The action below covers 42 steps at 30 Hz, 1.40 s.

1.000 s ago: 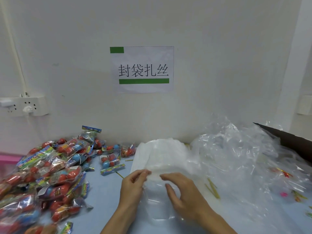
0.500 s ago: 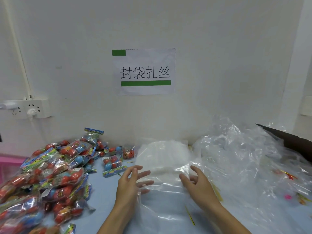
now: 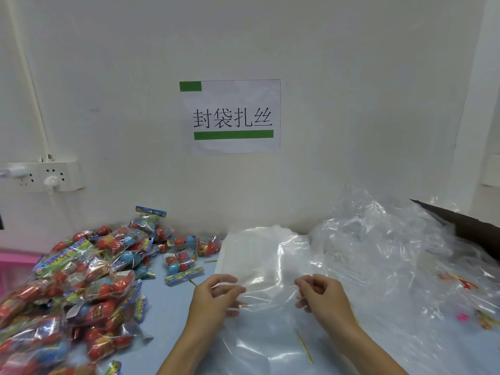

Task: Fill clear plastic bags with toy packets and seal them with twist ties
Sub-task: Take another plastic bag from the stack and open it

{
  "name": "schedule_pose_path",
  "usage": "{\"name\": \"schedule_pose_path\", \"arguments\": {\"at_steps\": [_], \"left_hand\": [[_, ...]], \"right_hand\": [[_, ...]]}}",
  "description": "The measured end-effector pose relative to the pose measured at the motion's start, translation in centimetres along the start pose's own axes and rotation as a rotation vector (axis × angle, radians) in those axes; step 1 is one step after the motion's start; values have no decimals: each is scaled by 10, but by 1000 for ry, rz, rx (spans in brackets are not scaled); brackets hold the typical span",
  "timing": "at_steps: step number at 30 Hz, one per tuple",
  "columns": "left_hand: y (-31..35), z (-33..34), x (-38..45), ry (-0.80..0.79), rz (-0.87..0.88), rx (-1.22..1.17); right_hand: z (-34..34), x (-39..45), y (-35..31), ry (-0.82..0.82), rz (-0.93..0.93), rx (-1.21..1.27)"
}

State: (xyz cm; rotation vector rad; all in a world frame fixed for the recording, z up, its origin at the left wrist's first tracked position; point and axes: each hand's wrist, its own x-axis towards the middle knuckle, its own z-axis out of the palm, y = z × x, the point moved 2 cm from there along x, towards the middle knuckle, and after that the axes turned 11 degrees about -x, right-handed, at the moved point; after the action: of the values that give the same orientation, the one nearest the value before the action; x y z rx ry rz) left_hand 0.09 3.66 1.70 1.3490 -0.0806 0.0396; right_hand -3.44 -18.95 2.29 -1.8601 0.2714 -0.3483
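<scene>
Both hands hold one clear bag (image 3: 267,315) by its top edge, just in front of the flat stack of bags (image 3: 251,255) that lies against the wall. The left hand (image 3: 213,301) pinches the left side of the mouth with curled fingers, and the right hand (image 3: 322,299) pinches the right side the same way; the film hangs slack between them.

The bag looks very light, limp and slippery, so its two layers will likely cling together. The best hold is probably right at the rim, one layer per hand, pulling apart to open the mouth.

The heap of toy packets (image 3: 81,288) lies to the left of the stack, well within reach of the left hand. A thin yellow twist tie (image 3: 304,346) lies under the film, in front of the stack. A crumpled mound of plastic (image 3: 392,261) sits to the right of the stack.
</scene>
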Motion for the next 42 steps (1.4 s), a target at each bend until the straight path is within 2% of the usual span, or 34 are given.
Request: {"name": "schedule_pose_path", "arguments": {"at_steps": [8,13,16,19,23,31,37,42], "left_hand": [[3,-1,-1,-45,42,-4],[3,-5,1,-152,9,-15],[5,-5,3,-76,-12,-60],[3,-9,7,66,20,-70],[0,-16,10,154,70,-111],[7,-18,9,92,73,-239],[5,-20,10,230,117,-196],[7,-21,11,250,171,-203]], "right_hand": [[-1,3,3,11,-26,-19],[-2,6,5,-21,-43,-58],[-3,6,4,-71,-88,-129],[-3,4,3,-144,-130,-213],[-5,2,1,-189,-154,-252],[-5,2,1,-210,-164,-237],[-3,0,1,-232,-164,-248],[-3,2,3,-224,-163,-248]]}}
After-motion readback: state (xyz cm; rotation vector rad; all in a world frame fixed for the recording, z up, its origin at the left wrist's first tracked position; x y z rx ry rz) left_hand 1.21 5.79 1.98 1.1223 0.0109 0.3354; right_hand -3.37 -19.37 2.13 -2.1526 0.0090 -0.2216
